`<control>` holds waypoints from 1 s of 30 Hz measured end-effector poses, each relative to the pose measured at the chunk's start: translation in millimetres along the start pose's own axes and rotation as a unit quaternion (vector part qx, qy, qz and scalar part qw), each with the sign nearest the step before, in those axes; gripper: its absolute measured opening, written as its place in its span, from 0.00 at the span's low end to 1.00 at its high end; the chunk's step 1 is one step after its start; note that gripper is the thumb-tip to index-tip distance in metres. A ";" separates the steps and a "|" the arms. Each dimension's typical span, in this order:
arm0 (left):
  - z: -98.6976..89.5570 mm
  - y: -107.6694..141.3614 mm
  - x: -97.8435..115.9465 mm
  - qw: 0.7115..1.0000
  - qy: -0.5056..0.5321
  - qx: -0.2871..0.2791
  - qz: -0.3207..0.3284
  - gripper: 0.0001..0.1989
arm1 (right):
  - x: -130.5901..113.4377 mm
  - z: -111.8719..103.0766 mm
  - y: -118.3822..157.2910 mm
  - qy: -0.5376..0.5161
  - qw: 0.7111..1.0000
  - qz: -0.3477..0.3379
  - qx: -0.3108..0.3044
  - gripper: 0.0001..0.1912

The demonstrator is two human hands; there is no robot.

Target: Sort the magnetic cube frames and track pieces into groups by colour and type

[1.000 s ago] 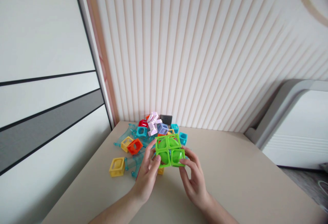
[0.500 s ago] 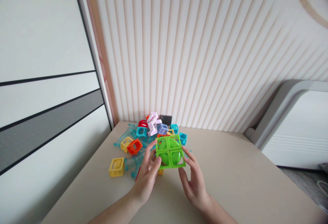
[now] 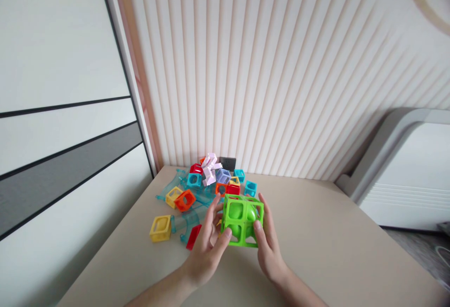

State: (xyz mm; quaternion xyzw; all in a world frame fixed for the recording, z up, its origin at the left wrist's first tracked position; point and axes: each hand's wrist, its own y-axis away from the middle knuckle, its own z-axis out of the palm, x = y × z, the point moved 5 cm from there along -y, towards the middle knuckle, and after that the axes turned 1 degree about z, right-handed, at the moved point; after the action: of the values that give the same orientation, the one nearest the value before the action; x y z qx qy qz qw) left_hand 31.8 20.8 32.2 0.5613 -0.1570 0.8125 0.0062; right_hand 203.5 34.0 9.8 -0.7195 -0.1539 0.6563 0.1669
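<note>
Ribbed pale wall (image 3: 239, 72) filling the back of the view, white cabinet panels (image 3: 63, 40) with black lines coming in on the left, and a grey-edged white panel (image 3: 415, 171) over on the right! Below them spreads the beige bench (image 3: 316, 222), and here's the action at its near side: both hands are clamped on the green block cluster (image 3: 243, 220), the left hand (image 3: 206, 250) on its left side, the right hand (image 3: 270, 250) on its right, thumbs toward the viewer. It's tilted, open frames facing us, rounded green shapes showing inside.

Out to the left, see-through teal pieces (image 3: 191, 215) sprawl beneath and between the loose blocks. Pale lilac pieces (image 3: 210, 168) sit heaped near the wall, right beside a periwinkle block (image 3: 223, 176). Nearest the left edge of the spread, a yellow block (image 3: 161, 228); farther back, an orange block (image 3: 184, 200) touches a second yellow block (image 3: 173, 197). Close to the left hand, a red piece (image 3: 193, 236) lies tilted! And back at the wall, a small black plate (image 3: 228, 163), its face details too small to read.
</note>
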 end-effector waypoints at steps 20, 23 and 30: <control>-3.4 10.0 -8.5 0.993 -0.113 0.021 0.015 0.43 | -27.5 12.0 16.8 0.079 0.982 -0.130 -0.114 0.28; -6.6 12.6 -13.5 0.990 -0.131 0.019 0.046 0.38 | -26.3 14.8 22.8 0.065 0.979 -0.148 -0.121 0.28; -3.5 13.0 -11.2 0.983 -0.166 0.019 0.082 0.23 | -21.3 13.1 25.4 0.099 0.978 -0.156 -0.099 0.27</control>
State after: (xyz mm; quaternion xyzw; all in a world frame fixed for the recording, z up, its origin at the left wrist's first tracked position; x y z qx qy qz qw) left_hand 30.4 11.1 17.7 0.6739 -0.1853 0.7086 -0.0973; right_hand 188.5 2.4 16.5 -0.7611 -0.3108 0.5293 0.2099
